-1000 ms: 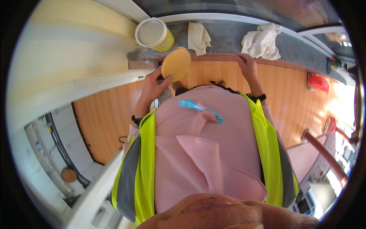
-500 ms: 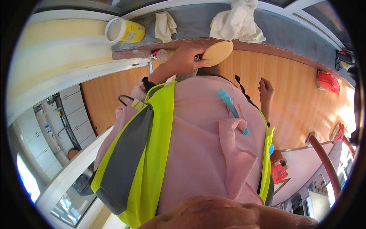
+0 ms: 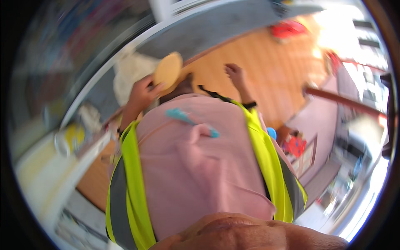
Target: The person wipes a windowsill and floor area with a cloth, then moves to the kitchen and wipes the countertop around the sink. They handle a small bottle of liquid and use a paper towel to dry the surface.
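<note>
My left hand (image 3: 142, 95) is closed on the rim of a round, flat yellow disc (image 3: 168, 71). The disc is tilted, its broad face partly toward me. Close beside it, a crumpled cream cloth (image 3: 131, 75) lies on the grey ledge. Farther right, over the wooden floor, my right hand (image 3: 236, 74) hangs with curled fingers, and nothing shows in it. Motion blur softens its fingertips. A pink apron (image 3: 179, 162) covers my front, with a turquoise-handled tool (image 3: 181, 115) tucked into it.
The grey ledge (image 3: 200, 29) runs along a white window frame (image 3: 104, 79). A yellow tub (image 3: 75, 137) and a smaller cloth (image 3: 90, 117) are at the left. Red packages stand on the floor (image 3: 258, 58) at the far right and by a brown post (image 3: 341, 100).
The whole view has swung toward the right, so the ledge, tub and cloths now appear farther left and blurred. My left hand still grips the yellow disc; my right hand remains curled.
</note>
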A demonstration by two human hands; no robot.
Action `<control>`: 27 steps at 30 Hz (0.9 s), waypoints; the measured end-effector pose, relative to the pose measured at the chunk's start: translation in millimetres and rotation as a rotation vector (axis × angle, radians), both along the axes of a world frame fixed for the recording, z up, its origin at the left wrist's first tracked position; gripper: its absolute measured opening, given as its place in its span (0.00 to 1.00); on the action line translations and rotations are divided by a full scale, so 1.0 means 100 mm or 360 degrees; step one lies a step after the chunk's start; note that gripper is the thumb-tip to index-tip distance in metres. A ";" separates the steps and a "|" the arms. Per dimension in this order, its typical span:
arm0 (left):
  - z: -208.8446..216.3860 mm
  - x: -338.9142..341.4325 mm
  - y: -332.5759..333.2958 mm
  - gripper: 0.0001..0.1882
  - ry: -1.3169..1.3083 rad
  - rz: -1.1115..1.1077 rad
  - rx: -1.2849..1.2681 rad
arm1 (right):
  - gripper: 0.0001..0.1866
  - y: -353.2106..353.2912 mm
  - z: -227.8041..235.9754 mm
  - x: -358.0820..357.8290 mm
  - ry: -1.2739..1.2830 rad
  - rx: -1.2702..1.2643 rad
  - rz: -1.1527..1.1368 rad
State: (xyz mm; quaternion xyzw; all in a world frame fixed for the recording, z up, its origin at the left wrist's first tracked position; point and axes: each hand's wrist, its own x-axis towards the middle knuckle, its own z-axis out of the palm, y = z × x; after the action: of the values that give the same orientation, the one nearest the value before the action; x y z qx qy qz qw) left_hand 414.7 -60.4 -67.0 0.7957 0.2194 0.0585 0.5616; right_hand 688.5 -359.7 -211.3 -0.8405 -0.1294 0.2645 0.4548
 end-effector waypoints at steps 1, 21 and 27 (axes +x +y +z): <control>0.06 0.24 -0.04 0.16 0.0060 0.0046 -0.0079 | 0.16 0.00 0.06 0.34 -0.0059 0.0081 -0.0030; 0.33 2.68 -1.36 0.11 0.0405 0.0911 -0.0075 | 0.38 -0.34 -0.32 6.06 -0.0498 -0.0854 -0.0692; 0.49 2.81 -1.87 0.12 0.0635 0.1190 0.0126 | 0.18 -0.36 -0.85 6.77 -0.1410 -0.1644 0.0792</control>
State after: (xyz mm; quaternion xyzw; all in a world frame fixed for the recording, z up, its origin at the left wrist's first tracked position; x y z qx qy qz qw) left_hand 695.3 -247.1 -17.7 0.6781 0.5947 0.1114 0.4173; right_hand 1366.0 -395.8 -296.8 -0.9220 -0.3475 0.0222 -0.1690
